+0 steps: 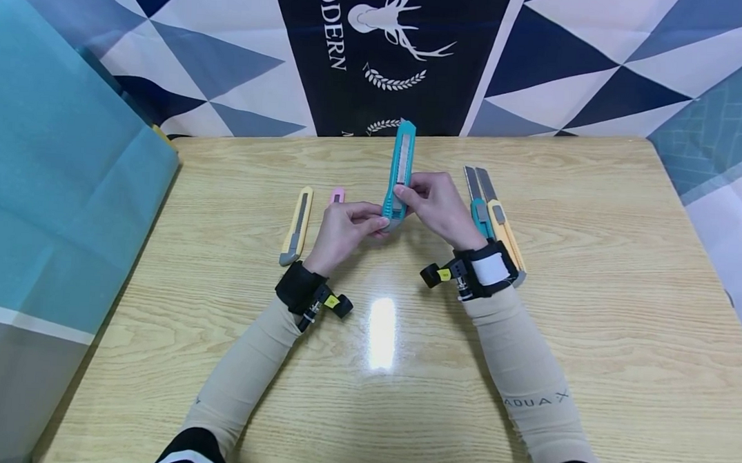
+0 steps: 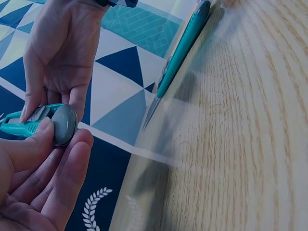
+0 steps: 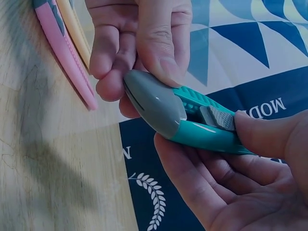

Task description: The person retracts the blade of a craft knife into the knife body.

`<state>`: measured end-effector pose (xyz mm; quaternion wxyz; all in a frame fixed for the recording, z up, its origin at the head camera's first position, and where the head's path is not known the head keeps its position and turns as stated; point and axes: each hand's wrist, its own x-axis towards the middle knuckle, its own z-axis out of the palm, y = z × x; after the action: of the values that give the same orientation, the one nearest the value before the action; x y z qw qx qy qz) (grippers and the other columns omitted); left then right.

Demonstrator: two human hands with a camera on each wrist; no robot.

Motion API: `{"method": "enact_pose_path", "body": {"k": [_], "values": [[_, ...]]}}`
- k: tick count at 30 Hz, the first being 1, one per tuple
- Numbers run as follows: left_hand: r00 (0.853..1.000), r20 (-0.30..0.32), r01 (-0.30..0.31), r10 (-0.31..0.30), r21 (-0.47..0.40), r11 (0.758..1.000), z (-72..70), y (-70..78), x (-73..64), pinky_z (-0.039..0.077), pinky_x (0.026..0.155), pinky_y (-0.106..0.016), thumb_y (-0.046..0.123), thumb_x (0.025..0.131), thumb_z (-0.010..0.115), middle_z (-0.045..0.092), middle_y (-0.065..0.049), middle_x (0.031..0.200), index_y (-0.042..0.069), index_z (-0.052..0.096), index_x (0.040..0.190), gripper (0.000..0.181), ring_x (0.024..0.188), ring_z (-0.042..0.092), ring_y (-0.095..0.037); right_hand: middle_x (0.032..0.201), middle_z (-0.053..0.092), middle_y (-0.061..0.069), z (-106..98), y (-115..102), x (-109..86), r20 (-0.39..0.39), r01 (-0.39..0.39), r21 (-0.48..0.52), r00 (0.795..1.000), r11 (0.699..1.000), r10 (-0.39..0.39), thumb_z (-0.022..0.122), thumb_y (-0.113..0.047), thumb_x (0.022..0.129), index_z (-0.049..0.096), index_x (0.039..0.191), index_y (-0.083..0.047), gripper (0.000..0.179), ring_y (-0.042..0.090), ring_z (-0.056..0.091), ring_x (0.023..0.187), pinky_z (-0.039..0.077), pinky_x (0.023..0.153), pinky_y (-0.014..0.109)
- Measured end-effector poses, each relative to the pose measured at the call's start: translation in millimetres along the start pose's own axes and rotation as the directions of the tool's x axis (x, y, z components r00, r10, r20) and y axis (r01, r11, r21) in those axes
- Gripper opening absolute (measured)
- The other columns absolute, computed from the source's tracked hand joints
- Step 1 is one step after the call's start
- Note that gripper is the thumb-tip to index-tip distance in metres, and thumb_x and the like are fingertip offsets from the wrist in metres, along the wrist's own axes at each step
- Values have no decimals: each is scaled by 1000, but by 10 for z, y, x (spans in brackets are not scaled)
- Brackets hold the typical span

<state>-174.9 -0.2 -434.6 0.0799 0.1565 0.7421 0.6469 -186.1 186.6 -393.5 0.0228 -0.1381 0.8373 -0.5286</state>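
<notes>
A teal box cutter point(image 1: 403, 150) with a grey end cap point(image 3: 153, 103) is held up in the air between both hands. My left hand point(image 1: 345, 232) pinches the cap end between thumb and fingers. With its thumb on the grey slider point(image 3: 219, 118), my right hand point(image 1: 442, 205) grips the cutter's body. The blade shows through the slot in the head view. On the table to the left lie a yellow box cutter point(image 1: 297, 225) and a pink one point(image 1: 338, 195), partly hidden by the left hand. Beyond the right wrist are a teal cutter point(image 1: 482, 219) and a yellow cutter point(image 1: 506, 230), blades extended.
The wooden table point(image 1: 363, 411) reaches back to a patterned cloth point(image 1: 229, 66) hanging behind it. A blue and grey covered surface point(image 1: 56, 176) borders the left side. A bright light reflection lies on the tabletop's middle.
</notes>
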Motion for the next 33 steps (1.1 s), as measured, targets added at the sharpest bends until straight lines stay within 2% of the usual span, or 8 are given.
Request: {"method": "enact_pose_path", "body": {"k": [7, 11, 14, 26, 28, 33], "values": [[1000, -3, -6, 6, -5, 1000, -6, -10, -5, 58, 71, -46, 8, 83, 68, 70, -16, 88, -2, 68, 99, 18, 70, 66, -25, 85, 69, 11, 14, 5, 1, 0, -19, 10, 1000, 1000, 19, 58, -13, 93, 66, 99, -1, 16, 14, 63, 68, 56, 72, 49], [1000, -3, -12, 12, -2, 1000, -12, -8, -3, 59, 69, -39, 8, 84, 68, 70, -16, 88, -2, 68, 99, 18, 70, 66, -24, 85, 69, 11, 19, 4, 4, -5, -23, 4, 1000, 1000, 23, 58, -13, 93, 66, 99, -1, 16, 13, 63, 68, 56, 73, 48], [1000, -3, -16, 16, -1, 1000, -16, -6, -3, 60, 68, -37, 9, 83, 68, 70, -16, 88, -1, 69, 98, 18, 70, 66, -23, 85, 69, 11, 17, 5, 4, -4, -22, -1, 1000, 1000, 22, 58, -12, 93, 66, 99, -1, 15, 13, 63, 68, 56, 72, 46], [1000, -4, 0, 0, -5, 1000, -36, -14, 7, 59, 69, -41, 9, 82, 69, 70, -18, 88, -3, 69, 98, 19, 70, 66, -23, 85, 68, 9, 28, -4, 7, 4, -35, -38, 999, 999, 35, 59, -12, 92, 66, 98, -3, 13, 11, 63, 72, 53, 68, 33], [1000, 0, 11, -11, -15, 1000, -39, 9, 2, 59, 70, -43, 8, 83, 69, 69, -19, 89, -4, 68, 99, 19, 72, 66, -25, 85, 68, 8, 28, -4, 9, 3, -35, -41, 999, 999, 35, 59, -13, 92, 66, 98, -3, 13, 11, 63, 72, 53, 67, 32], [1000, 11, 11, -11, -26, 1000, -38, 198, -57, 57, 72, -49, -1, 84, 65, 67, -25, 92, -11, 65, 100, 19, 76, 65, -35, 85, 68, 9, 26, -6, 8, 3, -24, -61, 1000, 998, 24, 59, -12, 92, 66, 97, -3, 13, 11, 63, 73, 53, 68, 33]]}}
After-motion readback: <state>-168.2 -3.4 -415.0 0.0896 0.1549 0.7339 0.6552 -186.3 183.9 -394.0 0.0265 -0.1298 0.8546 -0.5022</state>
